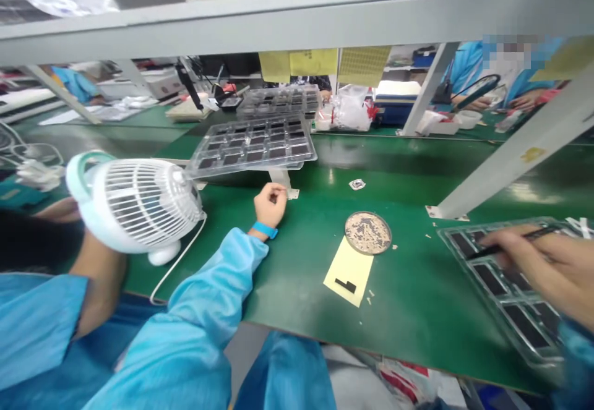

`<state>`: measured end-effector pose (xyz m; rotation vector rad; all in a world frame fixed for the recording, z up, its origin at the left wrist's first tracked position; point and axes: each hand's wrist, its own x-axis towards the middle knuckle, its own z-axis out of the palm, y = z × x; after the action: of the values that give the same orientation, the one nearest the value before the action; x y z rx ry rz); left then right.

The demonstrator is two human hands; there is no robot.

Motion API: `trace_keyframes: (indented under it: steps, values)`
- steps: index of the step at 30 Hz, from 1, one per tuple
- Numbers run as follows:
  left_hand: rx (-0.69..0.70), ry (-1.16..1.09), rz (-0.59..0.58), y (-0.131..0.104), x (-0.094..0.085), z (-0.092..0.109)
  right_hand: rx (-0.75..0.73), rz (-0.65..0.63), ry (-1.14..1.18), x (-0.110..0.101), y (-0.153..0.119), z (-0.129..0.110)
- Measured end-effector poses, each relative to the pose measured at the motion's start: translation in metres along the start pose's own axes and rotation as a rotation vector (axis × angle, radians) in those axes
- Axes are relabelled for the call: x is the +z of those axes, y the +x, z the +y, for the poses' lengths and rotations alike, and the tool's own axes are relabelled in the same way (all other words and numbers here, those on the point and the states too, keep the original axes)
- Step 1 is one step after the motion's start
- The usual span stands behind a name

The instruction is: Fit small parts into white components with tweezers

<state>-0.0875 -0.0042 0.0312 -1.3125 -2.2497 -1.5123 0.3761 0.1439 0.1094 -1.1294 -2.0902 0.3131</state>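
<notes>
My left hand [270, 205], with a blue wristband, is curled closed over the green bench [297, 261], close to a shelf post foot; anything inside its fingers is too small to make out. At the right, my right hand [542, 261] grips dark tweezers [492, 251] over a clear tray [510, 298] of dark rectangular pieces. Between my hands, a round dish [368, 232] full of tiny pieces overlaps the top of a yellow paper [346, 268]. A small black strip [346, 285] lies on that paper.
A white fan [143, 203] stands left of my left arm, its cable on the bench. Stacked clear trays [253, 144] sit behind my left hand. Slanted posts [505, 132] hold a shelf [297, 20] overhead. Another person's arm [99, 274] is at left; a person [505, 76] sits across.
</notes>
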Motion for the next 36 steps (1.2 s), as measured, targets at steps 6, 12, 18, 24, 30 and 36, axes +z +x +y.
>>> trace_keyframes:
  steps: [6,12,18,24,30,36]
  values:
    - [0.084,-0.003,-0.169,-0.014,-0.003,0.004,-0.188,-0.218,0.056,0.075,0.01,-0.053]
    - [0.255,0.002,-0.434,-0.005,0.095,0.046,-0.19,-0.246,0.037,0.129,0.009,-0.032]
    - [0.158,0.044,-0.451,0.03,0.172,0.067,0.188,-0.197,0.481,0.139,0.003,-0.01]
    - [0.124,-0.074,-0.41,0.004,0.149,0.057,0.234,-0.331,0.819,0.14,-0.018,-0.04]
    - [-0.049,-0.626,-0.616,-0.08,0.065,0.049,-0.064,-0.482,0.727,0.148,-0.043,-0.093]
    - [-0.194,-0.705,-0.826,-0.105,0.029,0.061,-0.309,-0.29,0.744,0.15,-0.038,-0.105]
